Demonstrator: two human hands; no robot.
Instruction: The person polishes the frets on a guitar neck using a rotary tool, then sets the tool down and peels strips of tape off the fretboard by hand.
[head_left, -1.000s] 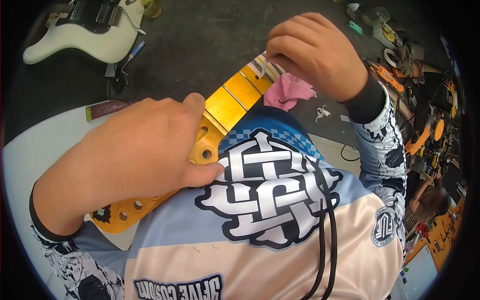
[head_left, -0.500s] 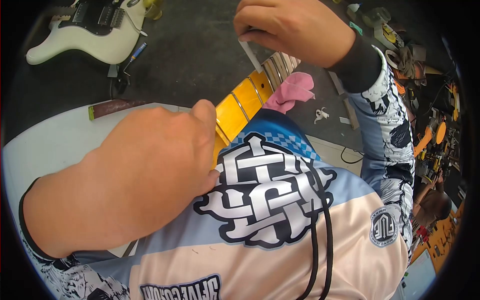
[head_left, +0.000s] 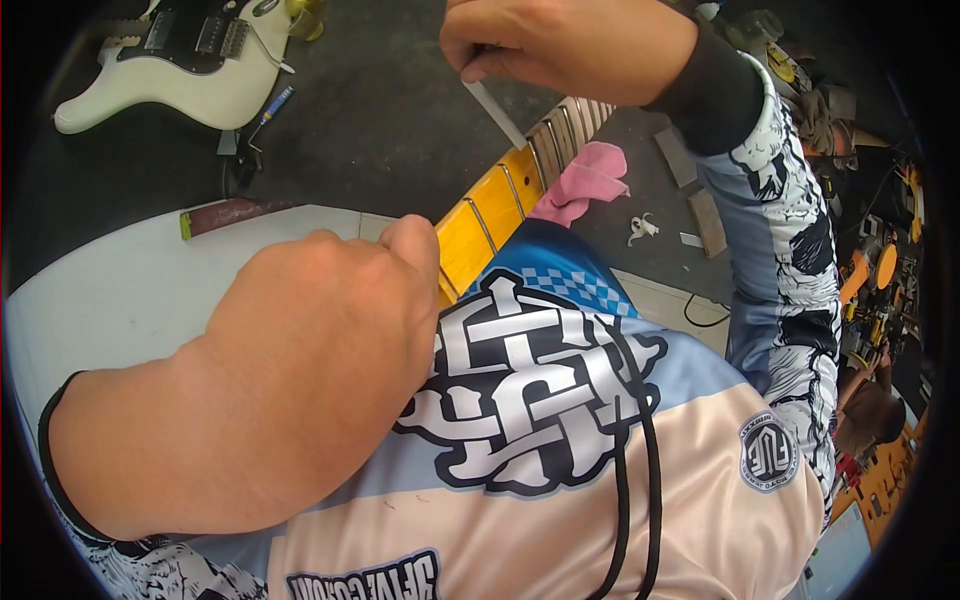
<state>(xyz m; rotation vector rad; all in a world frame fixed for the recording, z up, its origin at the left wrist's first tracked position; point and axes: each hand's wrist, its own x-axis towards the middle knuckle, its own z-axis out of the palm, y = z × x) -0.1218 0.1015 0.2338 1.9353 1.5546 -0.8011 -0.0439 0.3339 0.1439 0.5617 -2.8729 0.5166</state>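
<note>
My left hand point(head_left: 330, 320) is closed around the guitar neck point(head_left: 482, 208) at its lower end, near my chest. The bare part of the fretboard is glossy amber with metal frets and a dark dot. Pale tape point(head_left: 572, 128) covers the spaces between the frets on the far part. Above the neck, my right hand point(head_left: 560, 45) pinches one end of a whitish tape strip point(head_left: 495, 113). The strip stretches down to the fretboard, where its other end meets the edge of the taped part. A pink cloth point(head_left: 585, 185) lies beneath the neck.
A white guitar body point(head_left: 180, 85) lies at the upper left on the dark table point(head_left: 370, 110). Near it is a blue-handled tool point(head_left: 275, 107). Crumpled tape point(head_left: 643, 229) and small blocks point(head_left: 706, 222) lie right of the neck. Another person point(head_left: 868, 410) is at the far right.
My right hand has moved a little up and left, and more of the tape strip shows between it and the neck. My left hand keeps its hold.
</note>
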